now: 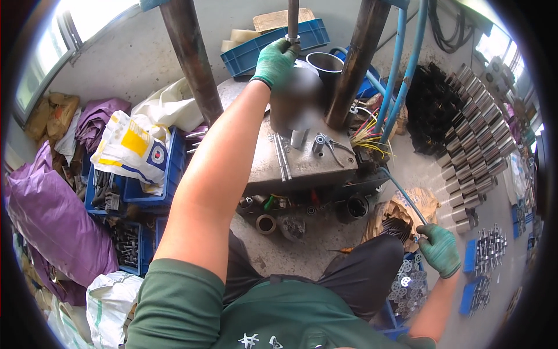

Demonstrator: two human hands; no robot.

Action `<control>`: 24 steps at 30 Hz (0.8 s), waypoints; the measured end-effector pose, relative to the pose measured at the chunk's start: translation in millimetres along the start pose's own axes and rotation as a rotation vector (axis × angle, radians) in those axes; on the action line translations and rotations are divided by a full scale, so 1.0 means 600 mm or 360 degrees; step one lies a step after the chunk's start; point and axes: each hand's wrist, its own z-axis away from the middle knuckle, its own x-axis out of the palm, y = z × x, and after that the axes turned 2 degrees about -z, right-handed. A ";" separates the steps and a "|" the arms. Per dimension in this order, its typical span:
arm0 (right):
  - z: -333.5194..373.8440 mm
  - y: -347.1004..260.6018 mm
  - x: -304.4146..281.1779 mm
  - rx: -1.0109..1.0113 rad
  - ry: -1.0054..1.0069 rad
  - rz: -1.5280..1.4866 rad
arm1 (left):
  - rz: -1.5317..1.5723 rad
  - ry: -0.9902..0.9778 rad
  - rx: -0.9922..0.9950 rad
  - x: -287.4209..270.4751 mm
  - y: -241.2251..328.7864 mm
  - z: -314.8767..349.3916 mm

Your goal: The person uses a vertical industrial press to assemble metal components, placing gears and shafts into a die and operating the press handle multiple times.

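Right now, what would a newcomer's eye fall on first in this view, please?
Probably the left hand, green-gloved, stretched up to grip a vertical rod above the grey press table. Next, the right hand low at the right, holding a thin blue hose, and the rows of metal cylinders stacked beyond.

The left hand (274,61) wears a green glove and grips a dark grey rod (292,17), with a blue crate (256,52) just behind it and two rusty brown columns (190,58) either side above a dull grey steel block (302,166). The right hand (440,249), gloved in the same green, holds a pale blue hose (404,198), beside silvery metal discs (407,285) and blue trays (469,256). Far left of the left hand lie purple sacks (52,221) and a white bag with a yellow patch (131,148).
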 end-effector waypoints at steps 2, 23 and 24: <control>-0.001 0.014 -0.003 -0.0065 -0.0001 -0.0086 | 0.0020 0.0002 0.0005 -0.001 -0.004 -0.002; -0.277 0.014 -0.126 -0.0186 0.0957 -0.0350 | 0.0490 0.0268 0.0312 -0.026 -0.041 -0.019; -0.246 0.006 -0.119 -0.0165 0.0856 -0.0203 | 0.0485 0.0295 0.0352 -0.026 -0.050 -0.022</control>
